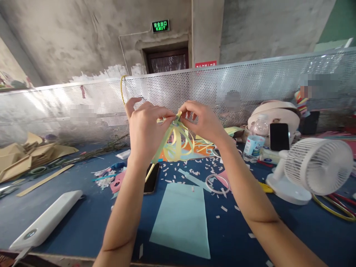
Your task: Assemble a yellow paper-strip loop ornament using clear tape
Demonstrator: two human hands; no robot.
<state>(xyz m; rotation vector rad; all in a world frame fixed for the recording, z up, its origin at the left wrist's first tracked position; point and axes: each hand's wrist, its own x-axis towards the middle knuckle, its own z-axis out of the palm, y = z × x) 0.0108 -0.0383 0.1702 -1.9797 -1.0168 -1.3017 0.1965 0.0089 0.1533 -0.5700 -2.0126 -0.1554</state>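
Raised above the table, a yellow-green paper-strip craft (175, 142) hangs in curved loops between my hands. My left hand (146, 128) pinches it near the top between thumb and fingertips. From the other side my right hand (201, 120) pinches the gathered strip ends, its fingertips almost meeting those of the left. The other fingers of both hands are curled. Below lies a light blue sheet of paper (180, 218), and a dark phone (152, 178) rests partly behind my left forearm. A white ring (217, 184) lies near my right forearm.
Small white paper scraps (191, 168) litter the blue table. A white fan (317, 167), a water bottle (253, 142) and a propped phone (279, 136) stand at right. A white power bank (47, 218) and brown paper pieces (33, 155) lie left. A perforated metal screen (167, 89) runs behind.
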